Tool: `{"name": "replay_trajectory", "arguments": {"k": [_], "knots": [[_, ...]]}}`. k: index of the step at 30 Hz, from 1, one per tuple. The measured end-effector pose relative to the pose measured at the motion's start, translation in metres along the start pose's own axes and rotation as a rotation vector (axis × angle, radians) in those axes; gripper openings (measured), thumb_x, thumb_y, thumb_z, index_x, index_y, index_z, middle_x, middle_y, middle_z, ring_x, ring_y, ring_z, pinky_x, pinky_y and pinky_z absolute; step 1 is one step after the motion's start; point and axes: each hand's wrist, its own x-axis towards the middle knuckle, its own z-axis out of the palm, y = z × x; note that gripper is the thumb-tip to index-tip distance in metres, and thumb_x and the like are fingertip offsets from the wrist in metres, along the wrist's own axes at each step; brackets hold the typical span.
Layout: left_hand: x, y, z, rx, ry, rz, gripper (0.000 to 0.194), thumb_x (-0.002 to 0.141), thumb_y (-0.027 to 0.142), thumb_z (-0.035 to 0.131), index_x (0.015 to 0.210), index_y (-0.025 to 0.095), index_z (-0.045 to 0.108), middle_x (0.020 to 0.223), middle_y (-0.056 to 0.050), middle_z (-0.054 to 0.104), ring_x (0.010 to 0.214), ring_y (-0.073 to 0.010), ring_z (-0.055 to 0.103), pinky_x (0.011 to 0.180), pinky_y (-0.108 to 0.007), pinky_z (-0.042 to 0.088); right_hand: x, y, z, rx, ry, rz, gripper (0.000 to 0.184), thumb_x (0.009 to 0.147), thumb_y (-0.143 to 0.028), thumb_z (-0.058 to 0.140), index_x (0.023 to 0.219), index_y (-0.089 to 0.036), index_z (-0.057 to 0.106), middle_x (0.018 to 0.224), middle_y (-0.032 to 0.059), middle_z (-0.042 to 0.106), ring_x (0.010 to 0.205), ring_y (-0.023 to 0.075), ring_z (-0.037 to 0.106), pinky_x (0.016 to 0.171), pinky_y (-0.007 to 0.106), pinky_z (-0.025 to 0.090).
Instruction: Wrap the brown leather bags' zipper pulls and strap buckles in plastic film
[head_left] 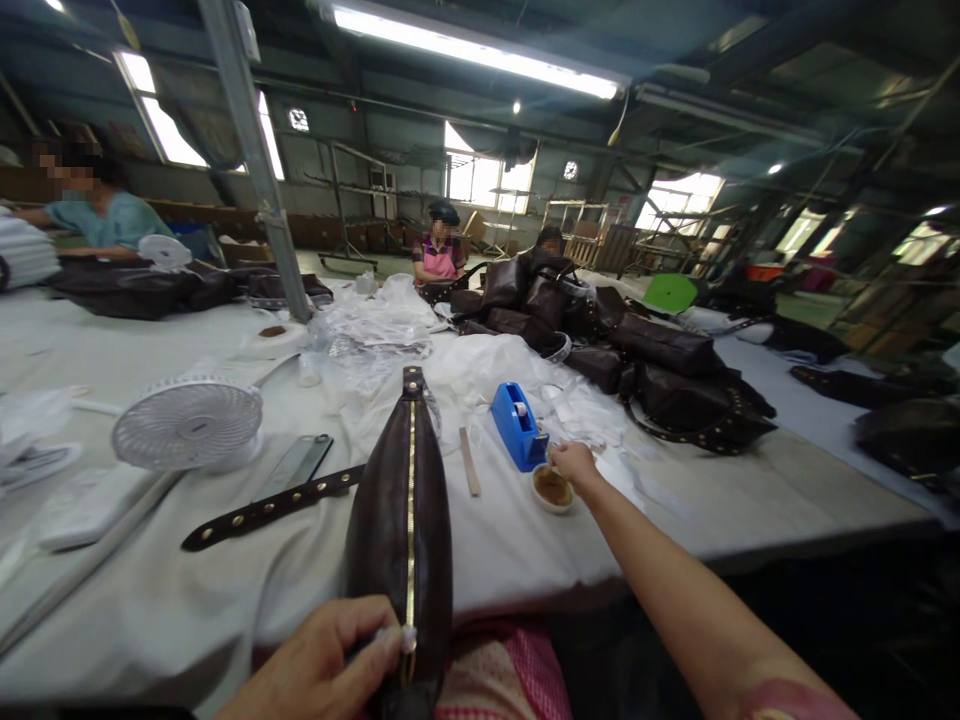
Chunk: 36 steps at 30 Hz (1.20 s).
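Note:
A dark brown leather bag (375,520) stands narrow side up before me, its gold zipper (411,500) running lengthwise. My left hand (330,650) is closed at the near end, pinching the zipper pull (407,637), which has something white around it. Over to the right, my right hand (576,466) is closed at the cutter end of a blue tape dispenser (514,425), with its fingertips on the tape there; the strip itself hardly shows. Just below those fingers sits a small white bowl (553,507) with brown contents. The bag's studded strap (270,510) stretches out to the left.
A white fan (187,425) and a phone (296,465) lie left of the bag. A flat stick (469,460) is beside the dispenser. Clear plastic (367,330) and a heap of dark bags (600,330) lie farther back. Co-workers sit across the table.

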Motion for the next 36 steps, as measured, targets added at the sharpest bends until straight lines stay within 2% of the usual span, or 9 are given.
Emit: {"name": "replay_trajectory", "arguments": {"k": [3, 6, 9, 12, 15, 19, 22, 25, 36], "knots": [[-0.007, 0.004, 0.002, 0.039, 0.105, 0.018, 0.045, 0.098, 0.052, 0.038, 0.071, 0.020, 0.056, 0.070, 0.002, 0.054, 0.070, -0.0159, 0.052, 0.066, -0.025, 0.041, -0.011, -0.005, -0.006, -0.005, -0.023, 0.077, 0.027, 0.096, -0.033, 0.062, 0.118, -0.017, 0.063, 0.118, 0.0077, 0.064, 0.097, 0.0209, 0.066, 0.081, 0.038, 0.058], [-0.004, 0.005, 0.009, 0.086, 0.238, 0.063, 0.043, 0.099, 0.046, 0.038, 0.068, 0.020, 0.053, 0.066, 0.001, 0.053, 0.065, -0.0156, 0.052, 0.062, -0.026, 0.039, -0.035, -0.016, 0.000, 0.059, -0.118, 0.099, 0.022, 0.096, -0.034, 0.062, 0.105, -0.014, 0.064, 0.096, 0.0033, 0.066, 0.074, 0.0140, 0.064, 0.064, 0.028, 0.055], [0.013, 0.007, 0.022, 0.206, 0.413, 0.213, 0.039, 0.100, 0.036, 0.037, 0.067, 0.020, 0.052, 0.065, 0.000, 0.053, 0.064, -0.0154, 0.051, 0.063, -0.028, 0.038, -0.072, -0.043, 0.015, 0.187, -0.269, 0.057, 0.025, 0.087, -0.037, 0.069, 0.084, -0.014, 0.061, 0.070, -0.0020, 0.059, 0.050, 0.0073, 0.048, 0.044, 0.020, 0.037], [0.037, 0.008, 0.040, 0.325, 0.577, 0.389, 0.034, 0.101, 0.027, 0.037, 0.071, 0.020, 0.052, 0.068, -0.001, 0.055, 0.065, -0.0158, 0.052, 0.065, -0.029, 0.040, -0.117, -0.082, 0.029, 0.301, -0.441, -0.014, 0.034, 0.072, -0.044, 0.079, 0.079, -0.016, 0.061, 0.068, -0.0014, 0.061, 0.050, 0.0074, 0.048, 0.043, 0.019, 0.032], [0.051, 0.006, 0.058, 0.431, 0.639, 0.473, 0.030, 0.100, 0.022, 0.037, 0.075, 0.019, 0.054, 0.069, -0.003, 0.058, 0.064, -0.0165, 0.054, 0.063, -0.030, 0.041, -0.161, -0.110, 0.033, 0.356, -0.613, -0.035, 0.037, 0.069, -0.047, 0.081, 0.072, -0.016, 0.061, 0.060, -0.0026, 0.060, 0.044, 0.0059, 0.044, 0.042, 0.019, 0.028], [0.047, -0.002, 0.071, 0.585, 0.653, 0.507, 0.027, 0.099, 0.016, 0.037, 0.080, 0.018, 0.056, 0.071, -0.004, 0.059, 0.063, -0.0176, 0.055, 0.061, -0.031, 0.043, -0.197, -0.108, 0.030, 0.296, -0.721, 0.093, 0.042, 0.066, -0.050, 0.082, 0.065, -0.017, 0.057, 0.050, -0.0056, 0.054, 0.039, 0.0042, 0.038, 0.038, 0.018, 0.020], [0.040, -0.005, 0.075, 0.701, 0.689, 0.510, 0.027, 0.098, 0.016, 0.039, 0.076, 0.020, 0.055, 0.068, -0.003, 0.058, 0.060, -0.0177, 0.054, 0.057, -0.030, 0.043, -0.207, -0.095, 0.027, 0.260, -0.713, 0.194, 0.046, 0.063, -0.054, 0.083, 0.063, -0.018, 0.053, 0.048, -0.0059, 0.054, 0.036, 0.0037, 0.035, 0.036, 0.018, 0.017], [0.036, -0.005, 0.078, 0.772, 0.708, 0.527, 0.025, 0.097, 0.016, 0.041, 0.075, 0.021, 0.053, 0.066, -0.003, 0.057, 0.057, -0.0175, 0.053, 0.053, -0.030, 0.041, -0.209, -0.090, 0.028, 0.231, -0.697, 0.228, 0.046, 0.062, -0.053, 0.083, 0.061, -0.018, 0.052, 0.047, -0.0056, 0.054, 0.035, 0.0035, 0.034, 0.035, 0.017, 0.017], [0.028, -0.002, 0.081, 0.826, 0.740, 0.545, 0.019, 0.095, 0.013, 0.044, 0.081, 0.020, 0.054, 0.066, -0.003, 0.058, 0.055, -0.0207, 0.056, 0.050, -0.032, 0.046, -0.211, -0.097, 0.035, 0.091, -0.720, 0.308, 0.028, 0.065, -0.030, 0.072, 0.055, -0.020, 0.048, 0.037, -0.0104, 0.041, 0.029, 0.0028, 0.028, 0.030, 0.017, 0.016]]}}
